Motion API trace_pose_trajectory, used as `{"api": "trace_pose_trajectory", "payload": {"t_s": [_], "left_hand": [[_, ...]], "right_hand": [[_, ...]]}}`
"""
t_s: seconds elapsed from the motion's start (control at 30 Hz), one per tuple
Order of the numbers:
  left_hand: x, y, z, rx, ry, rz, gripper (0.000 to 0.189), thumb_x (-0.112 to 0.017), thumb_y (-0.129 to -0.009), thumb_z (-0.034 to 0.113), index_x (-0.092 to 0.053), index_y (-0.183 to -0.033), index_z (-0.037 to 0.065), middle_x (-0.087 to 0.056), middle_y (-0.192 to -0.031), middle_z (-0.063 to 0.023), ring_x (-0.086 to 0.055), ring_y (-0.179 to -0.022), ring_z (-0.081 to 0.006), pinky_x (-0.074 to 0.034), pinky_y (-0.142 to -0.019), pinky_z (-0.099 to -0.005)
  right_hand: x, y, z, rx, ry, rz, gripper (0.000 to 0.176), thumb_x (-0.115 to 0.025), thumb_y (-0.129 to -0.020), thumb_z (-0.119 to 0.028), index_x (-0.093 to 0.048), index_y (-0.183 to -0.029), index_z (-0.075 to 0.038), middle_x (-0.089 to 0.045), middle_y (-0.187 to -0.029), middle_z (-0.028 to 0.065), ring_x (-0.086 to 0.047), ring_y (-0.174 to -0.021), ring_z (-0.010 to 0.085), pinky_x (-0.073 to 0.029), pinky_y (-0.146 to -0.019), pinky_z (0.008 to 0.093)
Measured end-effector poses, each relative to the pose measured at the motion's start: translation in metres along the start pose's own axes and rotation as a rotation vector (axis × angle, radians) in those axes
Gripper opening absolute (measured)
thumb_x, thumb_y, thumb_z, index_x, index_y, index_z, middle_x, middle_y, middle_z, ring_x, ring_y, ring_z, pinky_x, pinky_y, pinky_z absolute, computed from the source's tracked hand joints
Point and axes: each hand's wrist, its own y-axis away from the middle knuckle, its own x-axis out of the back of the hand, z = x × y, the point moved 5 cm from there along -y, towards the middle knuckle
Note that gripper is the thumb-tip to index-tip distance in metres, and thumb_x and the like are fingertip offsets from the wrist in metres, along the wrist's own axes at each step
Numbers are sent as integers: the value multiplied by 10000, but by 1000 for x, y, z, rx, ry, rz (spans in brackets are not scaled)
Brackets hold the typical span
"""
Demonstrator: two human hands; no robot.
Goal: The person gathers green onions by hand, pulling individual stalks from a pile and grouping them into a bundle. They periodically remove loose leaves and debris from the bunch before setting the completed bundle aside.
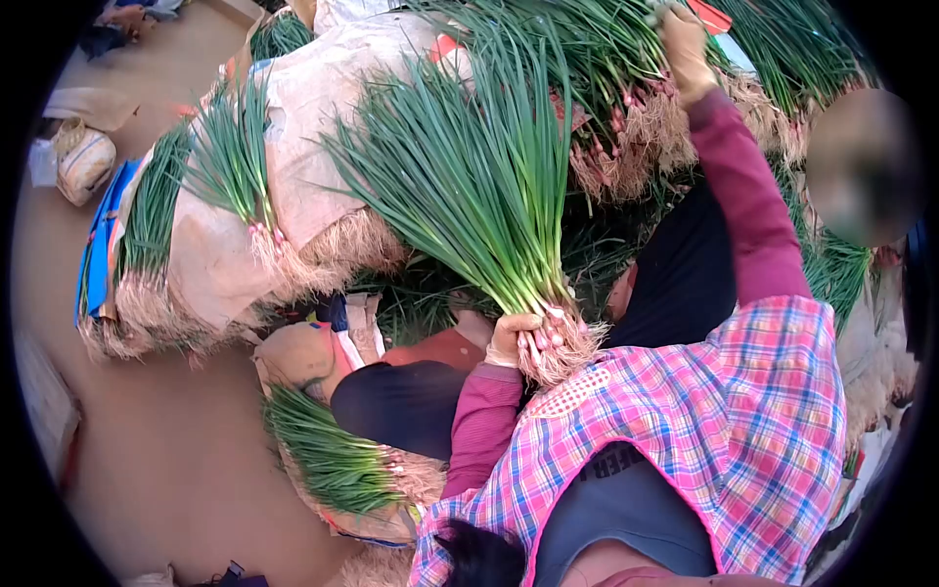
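A large bunch of green onions (479, 186) with pink bulbs and pale roots fans out in the middle of the view. My left hand (511, 338) is closed around its base, just above the roots. At the top right, my right hand (685, 49) is at a pile of green onions (597, 59), near its leafy part; the fingertips are partly hidden among the leaves. Whether that hand grips anything does not show. A smaller bunch (235, 161) lies on the pale sheet (323, 108) to the left.
More onions (337, 460) lie on a sack at the lower left. A blue strip (103, 240) edges the left stack. Another person with a blurred head (866, 166) is at the right. Brown ground (176, 440) and a white sack (83, 161) show at left.
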Motion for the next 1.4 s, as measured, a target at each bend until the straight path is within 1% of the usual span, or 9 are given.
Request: {"api": "trace_pose_trajectory", "payload": {"t_s": [0.07,0.1,0.13,0.17,0.27,0.37,0.83,0.93,1.4], "left_hand": [[-9,-3,2,-51,66,-28,824,-650,-616,165,-399,-1386,18,-604,-1124,-196,-629,-938,-373,-525,-814,-546],[-19,-4,5,-105,89,-15,833,-651,-616,164,-390,-1394,24,-598,-1144,-194,-620,-965,-371,-520,-829,-549],[-23,-4,5,-78,104,-35,815,-652,-619,165,-410,-1384,20,-592,-1168,-191,-602,-1013,-365,-519,-840,-530],[-28,-4,8,-79,107,-36,815,-652,-619,165,-410,-1384,20,-592,-1168,-191,-602,-1013,-365,-519,-840,-530],[-60,-5,11,-104,22,-45,742,-645,-645,215,-458,-1314,-45,-615,-1112,-217,-644,-911,-336,-542,-833,-452],[-9,-9,-7,13,-64,43,586,-592,-717,253,-534,-1193,-85,-660,-948,-236,-665,-855,-344,-553,-825,-425],[-130,101,41,-651,-710,202,275,-752,-779,83,-640,-1016,1,-682,-854,-63,-642,-769,-133,-538,-660,-285],[-148,162,77,-500,-698,188,70,-693,-839,61,-679,-840,-8,-661,-628,-58,-626,-477,-114,-451,-365,-199],[37,537,61,-1078,-446,900,339,-697,-848,233,-646,-1077,-11,-711,-892,-146,-687,-689,-196,-568,-650,-294]], "right_hand": [[-55,95,40,-54,123,-1016,357,-562,-933,-311,-637,-1162,-48,-680,-847,83,-654,-699,155,-554,-672,309],[-68,151,44,780,564,-1053,417,-601,-907,-328,-619,-1199,-31,-689,-853,115,-676,-707,202,-553,-671,325],[-52,195,-41,-130,564,-1296,454,-658,-872,-302,-600,-1228,-26,-694,-843,130,-682,-705,236,-551,-670,343],[-65,215,-23,236,504,-968,483,-686,-841,-336,-615,-1213,-35,-696,-869,171,-681,-705,228,-545,-699,325],[-107,262,-26,-499,-508,-866,464,-567,-976,-263,-477,-1363,-21,-660,-1064,34,-599,-882,125,-500,-798,283],[-145,283,-66,-298,-735,-761,546,-567,-961,-353,-449,-1370,-11,-567,-1256,135,-516,-1139,169,-415,-971,298],[-114,330,-170,-332,-958,-848,845,-764,-797,-143,-276,-1479,-38,-482,-1394,96,-502,-1236,222,-421,-1023,348],[-142,326,-235,-165,-949,-986,782,-701,-835,-102,-261,-1478,-29,-501,-1362,122,-538,-1185,242,-461,-972,354],[-429,588,-482,130,-1067,-2009,775,-641,-883,-79,-167,-1496,-66,-501,-1314,139,-536,-1134,184,-440,-1004,297]]}}
